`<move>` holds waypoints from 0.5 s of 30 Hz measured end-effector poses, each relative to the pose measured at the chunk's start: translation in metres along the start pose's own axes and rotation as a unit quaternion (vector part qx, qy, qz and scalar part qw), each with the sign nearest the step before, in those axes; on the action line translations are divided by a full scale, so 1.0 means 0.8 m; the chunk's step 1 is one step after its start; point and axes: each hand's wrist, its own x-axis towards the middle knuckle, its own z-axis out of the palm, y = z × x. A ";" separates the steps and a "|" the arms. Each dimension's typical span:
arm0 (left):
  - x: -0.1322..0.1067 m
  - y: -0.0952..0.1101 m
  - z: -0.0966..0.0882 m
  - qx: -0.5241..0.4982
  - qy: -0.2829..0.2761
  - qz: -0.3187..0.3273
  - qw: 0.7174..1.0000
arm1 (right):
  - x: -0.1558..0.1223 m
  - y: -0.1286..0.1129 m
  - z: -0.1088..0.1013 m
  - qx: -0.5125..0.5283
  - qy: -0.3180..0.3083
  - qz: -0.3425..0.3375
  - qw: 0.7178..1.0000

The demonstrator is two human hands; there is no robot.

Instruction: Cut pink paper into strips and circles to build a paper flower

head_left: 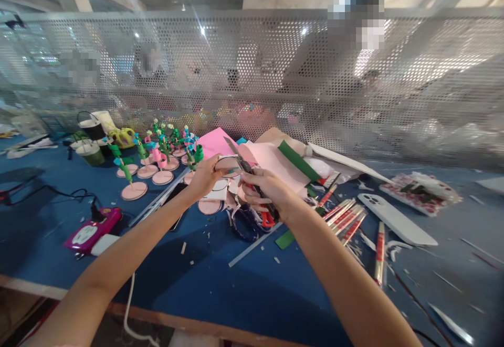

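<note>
My left hand [207,177] pinches a pale, curved-edged piece of paper [227,165] in front of me. My right hand [270,192] is wrapped around the dark handle of a knife [244,165], its pointed blade angled up and left against or close behind the paper; contact is unclear. Below the hands lie a white card with a drawn curve [216,192], a pink disc [209,207] and dark blue scissors handles [246,226]. Something red [268,218] shows under my right hand. Beyond are a bright pink sheet [214,142] and a pale pink sheet [275,162].
Several paper flowers on pink discs [134,191] stand left of centre. A magenta power strip [94,229] with cables lies front left. At right are red-and-gold sticks [346,218], a white phone [394,218] and a bagged tray [421,193]. A perforated metal screen [236,74] borders the back.
</note>
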 end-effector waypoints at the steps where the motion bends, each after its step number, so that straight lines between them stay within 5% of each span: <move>1: 0.001 0.001 0.000 0.004 0.005 -0.004 1.000 | 0.000 0.000 0.001 0.001 0.003 -0.001 1.000; 8: 0.001 0.004 -0.003 0.076 0.031 -0.025 0.996 | -0.004 -0.006 0.017 -0.015 0.042 0.028 0.999; 15: -0.007 0.011 0.003 0.103 -0.019 0.000 0.994 | -0.009 -0.017 0.026 0.010 0.099 0.030 0.995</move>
